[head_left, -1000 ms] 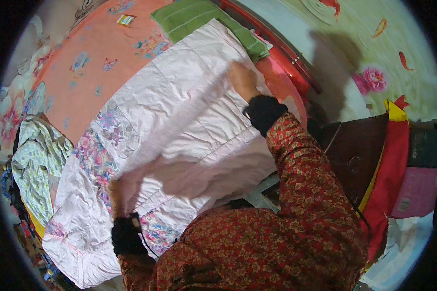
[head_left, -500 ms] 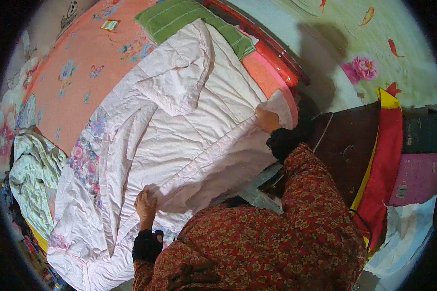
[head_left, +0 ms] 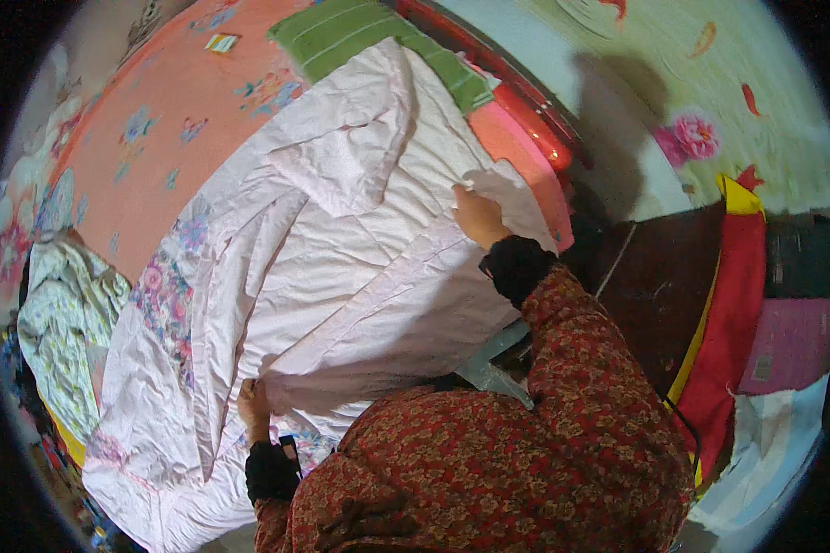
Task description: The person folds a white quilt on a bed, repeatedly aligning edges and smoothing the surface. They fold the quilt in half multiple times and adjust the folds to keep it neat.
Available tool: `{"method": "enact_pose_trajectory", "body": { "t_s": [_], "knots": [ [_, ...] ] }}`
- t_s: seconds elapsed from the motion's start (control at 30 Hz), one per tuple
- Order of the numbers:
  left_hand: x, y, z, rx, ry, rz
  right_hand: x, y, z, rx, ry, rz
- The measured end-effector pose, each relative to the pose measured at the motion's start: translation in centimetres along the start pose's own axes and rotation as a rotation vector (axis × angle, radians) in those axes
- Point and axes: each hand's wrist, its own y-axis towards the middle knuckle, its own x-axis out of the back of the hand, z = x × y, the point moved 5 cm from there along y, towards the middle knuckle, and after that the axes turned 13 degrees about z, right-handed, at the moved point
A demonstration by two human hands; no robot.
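Observation:
A pale pink quilt [head_left: 341, 267] with a printed flower band is spread in loose folds over the bed. Its near edge is turned back in a long strip that runs slantwise between my hands. At the lower end of that strip, my left hand [head_left: 254, 407] is closed with the quilt pinched in its fingers. Farther up and to the right, my right hand [head_left: 479, 217] grips the same strip near its upper end. One corner of the quilt lies doubled over on top, beyond both hands, and creases cross the cloth in the middle.
Beneath the quilt is an orange flowered sheet [head_left: 143, 152], with a small card [head_left: 222, 42] on it. A green striped cloth [head_left: 341, 39] lies at the far end. A crumpled pale patterned cloth [head_left: 65, 313] sits at left; a red and yellow cloth [head_left: 742, 304] hangs at right.
My right hand has moved left and slightly up, drawing the turned strip inward over the quilt. My left hand has shifted down and left, and its fingers have closed on the cloth.

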Motion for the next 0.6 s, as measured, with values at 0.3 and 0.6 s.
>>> {"method": "enact_pose_trajectory", "body": {
  "t_s": [0.3, 0.6],
  "knots": [
    [1.2, -4.9, 2.5, -0.062, 0.139, 0.255, -5.7, 0.5, -6.7, 0.157, -0.022, 0.164],
    [1.5, -8.3, 9.0, 0.381, 0.455, -0.251, -3.4, -1.5, -2.1, 0.247, -0.204, 0.133]
  ]
}}
